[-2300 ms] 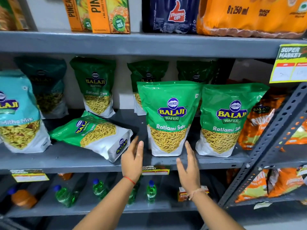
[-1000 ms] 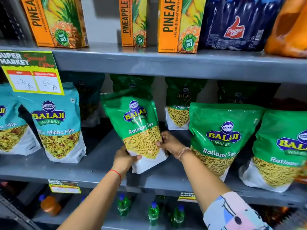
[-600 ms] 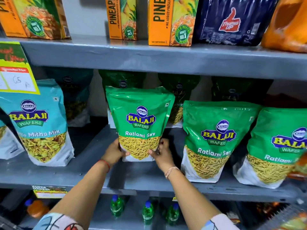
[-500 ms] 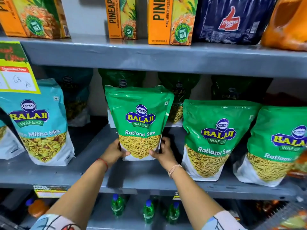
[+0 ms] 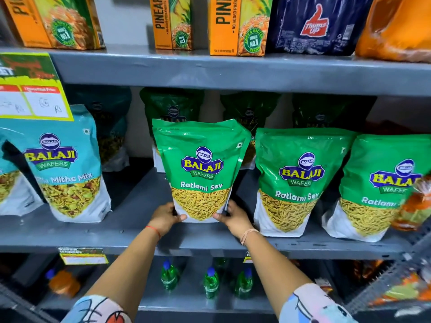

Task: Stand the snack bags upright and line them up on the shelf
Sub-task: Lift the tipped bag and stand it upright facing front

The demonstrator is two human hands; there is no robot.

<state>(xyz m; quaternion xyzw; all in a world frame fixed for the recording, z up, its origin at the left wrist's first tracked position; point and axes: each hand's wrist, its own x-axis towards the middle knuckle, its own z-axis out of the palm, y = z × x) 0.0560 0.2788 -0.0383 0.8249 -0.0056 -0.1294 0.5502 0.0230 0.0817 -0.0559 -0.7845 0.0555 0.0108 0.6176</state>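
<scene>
A green Ratlami Sev bag [image 5: 200, 169] stands upright on the grey middle shelf [image 5: 130, 231]. My left hand [image 5: 164, 217] grips its lower left corner and my right hand [image 5: 234, 219] grips its lower right corner. Two more green Ratlami Sev bags [image 5: 300, 178] [image 5: 387, 185] stand upright to its right in the front row. A teal Mitha Mix bag [image 5: 63, 164] stands upright to the left. Several darker bags [image 5: 173, 106] stand in a back row against the wall, partly hidden.
The upper shelf [image 5: 233, 71] carries orange pineapple juice cartons [image 5: 235, 24] and a dark Thums Up pack [image 5: 312, 26]. A yellow price tag [image 5: 32, 89] hangs at left. Green bottles [image 5: 210, 283] stand on the lower shelf. Orange snack bags [image 5: 415, 206] crowd the right edge.
The green bag lay flat earlier; both hands lifted it, stood it upright and slid it forward toward the front row beside the other green bags.
</scene>
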